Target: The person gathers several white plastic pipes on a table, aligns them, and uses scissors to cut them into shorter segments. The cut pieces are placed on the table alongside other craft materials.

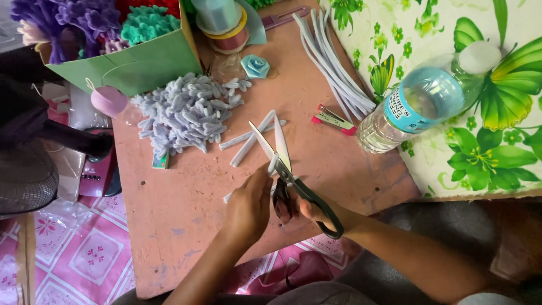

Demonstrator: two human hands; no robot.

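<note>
Head view looks down on a worn pinkish-brown wooden worktop (186, 226), where the right hand (313, 212) has its fingers closed through the black loop handles of a pair of large steel scissors (285, 169), whose blades stand parted and point away from the person. The left hand (248, 206) sits just beside the scissors' pivot, fingers pinched together on a short pale lavender fuzzy pipe-cleaner piece (272, 165) held between the open blades; a bit of the same stem pokes out below the hand. Just beyond the blade tips lie a few loose pale cut stems (248, 141) crossed over one another on the worktop. Farther up and to the left is a heap of small looped lavender pipe-cleaner pieces (186, 113), touching the foot of a light green paper bag (141, 65) filled with purple and teal fuzzy flowers (84, 22). Near the far edge sit stacked spools of translucent ribbon (223, 22) and a small pale blue fabric rose (255, 66). To the right, a bundle of long pale pipe-cleaner stems (333, 62) lies spread toward a small red and grey stapler (333, 120). A clear plastic water bottle with a blue label (418, 101) lies on its side, partly on a white cloth printed with green butterflies and flowers (485, 141). Pink patterned matting (84, 254) covers the floor at lower left.
</note>
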